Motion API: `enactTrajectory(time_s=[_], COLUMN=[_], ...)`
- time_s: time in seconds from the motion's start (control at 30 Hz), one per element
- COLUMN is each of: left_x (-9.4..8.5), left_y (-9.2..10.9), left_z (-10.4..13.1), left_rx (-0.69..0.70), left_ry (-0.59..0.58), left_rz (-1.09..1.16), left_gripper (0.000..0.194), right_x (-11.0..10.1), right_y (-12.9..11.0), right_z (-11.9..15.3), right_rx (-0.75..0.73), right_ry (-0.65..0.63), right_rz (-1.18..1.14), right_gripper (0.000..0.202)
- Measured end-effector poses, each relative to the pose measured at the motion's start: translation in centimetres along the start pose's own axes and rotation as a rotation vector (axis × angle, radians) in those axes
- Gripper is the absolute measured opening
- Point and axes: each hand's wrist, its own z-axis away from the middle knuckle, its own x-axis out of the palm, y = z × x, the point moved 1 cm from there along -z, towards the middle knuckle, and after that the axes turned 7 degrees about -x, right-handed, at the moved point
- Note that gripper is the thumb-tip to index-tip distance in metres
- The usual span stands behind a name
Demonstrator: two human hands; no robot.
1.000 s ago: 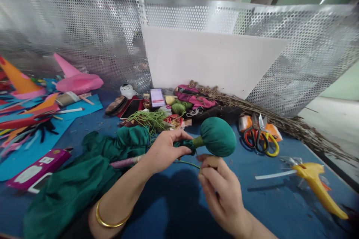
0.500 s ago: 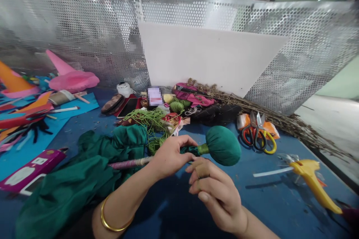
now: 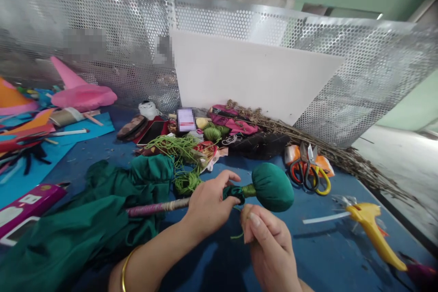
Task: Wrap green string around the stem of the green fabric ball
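Observation:
My left hand [image 3: 212, 196] is closed round the gathered cloth neck of a dark green fabric ball [image 3: 273, 187] on a stick. Green yarn wraps [image 3: 249, 190] bind the neck just under the ball. To the left runs the stick [image 3: 157, 207], covered in pinkish and pale wrapping, over spread green fabric [image 3: 85, 223]. My right hand [image 3: 268, 237], below the ball, pinches a green yarn strand [image 3: 237, 237]; its short end sticks out to the left of the fingers. Behind my left hand lies a loose tangle of green yarn [image 3: 186, 182].
At right are scissors [image 3: 306, 169] and a yellow glue gun [image 3: 372, 226] with a glue stick. Dried stems [image 3: 328, 150] lie along the back right, by a white board [image 3: 253, 73] against perforated metal. Coloured felt [image 3: 30, 132] and a purple box [image 3: 30, 210] lie left.
My right hand has shifted down slightly and its fingers have closed into a pinch on the yarn. My left hand keeps its hold on the neck. The view has shifted a little.

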Motion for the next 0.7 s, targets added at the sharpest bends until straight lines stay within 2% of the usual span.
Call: enactTrajectory(time_s=[0.1,0.23,0.4,0.53,0.7], left_x=[-0.2,-1.2,-1.1,0.0,1.0], left_y=[-0.1,-0.3,-0.3,-0.6,-1.2], left_z=[-0.1,-0.1,0.3,0.7,0.8], left_rx=[0.027,0.081,0.2,0.367,0.532], left_ry=[0.021,0.13,0.279,0.397,0.477], left_rz=[-0.057,-0.125,-0.156,-0.22,-0.285], left_gripper=[0.02,0.017,0.017,0.018,0.021], right_x=[0.1,0.0,0.5,0.9,0.5], right_y=[0.2,0.8,1.4,1.2,1.1], right_z=[-0.1,-0.6,-1.5,-1.9,-2.4], right_rx=[-0.017,-0.097,0.146,0.328,0.294], right_ry=[0.022,0.133,0.386,0.472,0.483], right_rz=[-0.019,-0.009,-0.159,-0.267,-0.208], right_gripper=[0.039,0.035,0.033,0.035,0.036])
